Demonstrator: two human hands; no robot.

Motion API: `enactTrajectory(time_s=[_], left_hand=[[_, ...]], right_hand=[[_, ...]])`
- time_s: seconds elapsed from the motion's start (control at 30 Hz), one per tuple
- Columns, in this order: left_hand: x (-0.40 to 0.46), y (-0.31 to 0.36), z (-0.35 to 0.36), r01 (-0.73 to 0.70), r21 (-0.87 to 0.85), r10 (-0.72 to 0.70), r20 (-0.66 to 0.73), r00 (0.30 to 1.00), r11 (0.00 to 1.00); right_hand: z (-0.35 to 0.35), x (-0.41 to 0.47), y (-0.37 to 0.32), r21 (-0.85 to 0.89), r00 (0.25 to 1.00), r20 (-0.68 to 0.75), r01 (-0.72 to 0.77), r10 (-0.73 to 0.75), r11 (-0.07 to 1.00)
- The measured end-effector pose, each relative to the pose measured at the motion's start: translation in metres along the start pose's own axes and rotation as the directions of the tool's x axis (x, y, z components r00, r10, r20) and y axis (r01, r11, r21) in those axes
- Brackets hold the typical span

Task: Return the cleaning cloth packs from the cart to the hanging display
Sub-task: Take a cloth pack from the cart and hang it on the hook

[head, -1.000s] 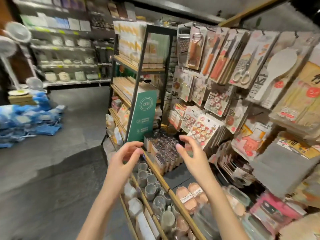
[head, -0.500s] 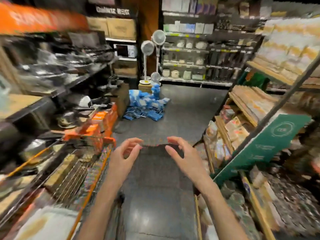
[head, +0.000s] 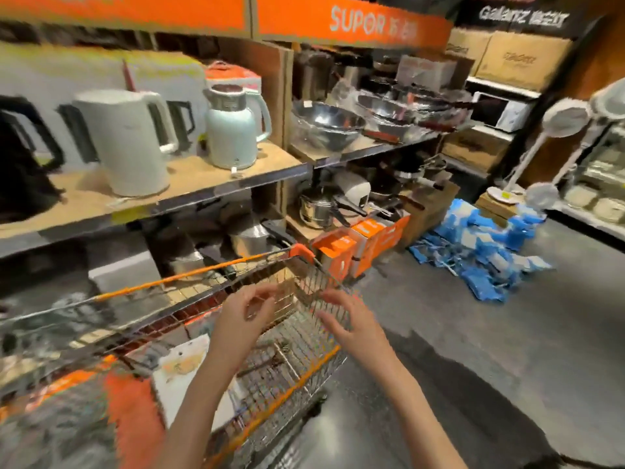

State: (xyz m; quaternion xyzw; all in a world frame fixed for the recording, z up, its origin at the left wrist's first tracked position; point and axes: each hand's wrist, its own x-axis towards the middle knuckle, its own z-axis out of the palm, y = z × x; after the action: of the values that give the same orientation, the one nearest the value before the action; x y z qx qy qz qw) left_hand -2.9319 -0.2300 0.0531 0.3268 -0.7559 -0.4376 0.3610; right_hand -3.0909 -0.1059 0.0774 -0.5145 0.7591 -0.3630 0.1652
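Observation:
A wire shopping cart with orange trim (head: 304, 253) stands in front of me, below and to the left. A flat white pack (head: 184, 370) lies inside it, blurred. My left hand (head: 241, 324) hovers over the cart's basket with fingers loosely curled and nothing in it. My right hand (head: 355, 321) is held beside it over the cart's right edge, fingers spread and empty. The hanging display is out of view.
Shelves on the left carry kettles (head: 130, 140), a mint jug (head: 233, 128), steel bowls (head: 326, 123) and pots. Orange boxes (head: 363, 238) and a pile of blue packs (head: 480, 252) sit on the grey floor. Standing fans (head: 561, 120) are at the right.
My view has swung left from the hanging display across the aisle to the cart and kettle shelves. Both hands stayed raised in front of me, empty, and now hang over the cart.

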Motion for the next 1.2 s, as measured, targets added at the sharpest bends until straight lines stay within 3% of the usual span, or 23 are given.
enactTrajectory(time_s=[0.23, 0.47, 0.63, 0.83, 0.97, 1.13, 1.2], left_hand=[[0.01, -0.063, -0.019, 0.215, 0.066, -0.187, -0.295, 0.937, 0.974], [-0.032, -0.155, -0.054, 0.46, -0.005, -0.401, -0.497, 0.769, 0.888], [-0.042, -0.227, -0.065, 0.592, -0.041, -0.534, -0.485, 0.692, 0.805], [-0.041, -0.325, -0.054, 0.635, -0.12, -0.606, -0.474, 0.639, 0.763], [-0.036, -0.364, -0.036, 0.709, -0.064, -0.65, -0.462, 0.603, 0.703], [-0.046, -0.412, -0.003, 0.757, -0.089, -0.689, -0.492, 0.532, 0.648], [-0.05, -0.428, 0.005, 0.762, -0.074, -0.691, -0.484, 0.536, 0.643]], right_hand=[[0.064, 0.1, 0.03, 0.034, 0.945, 0.304, 0.119, -0.124, 0.992], [0.182, 0.145, 0.048, 0.111, 0.819, 0.566, 0.034, -0.091, 0.993], [0.268, 0.169, 0.068, 0.107, 0.771, 0.637, -0.057, -0.024, 0.993], [0.359, 0.191, 0.101, 0.071, 0.724, 0.688, -0.143, 0.055, 0.987], [0.406, 0.201, 0.135, 0.031, 0.674, 0.729, -0.209, 0.121, 0.977], [0.456, 0.217, 0.169, 0.052, 0.666, 0.731, -0.272, 0.149, 0.961], [0.474, 0.222, 0.18, 0.051, 0.668, 0.729, -0.273, 0.152, 0.961]])
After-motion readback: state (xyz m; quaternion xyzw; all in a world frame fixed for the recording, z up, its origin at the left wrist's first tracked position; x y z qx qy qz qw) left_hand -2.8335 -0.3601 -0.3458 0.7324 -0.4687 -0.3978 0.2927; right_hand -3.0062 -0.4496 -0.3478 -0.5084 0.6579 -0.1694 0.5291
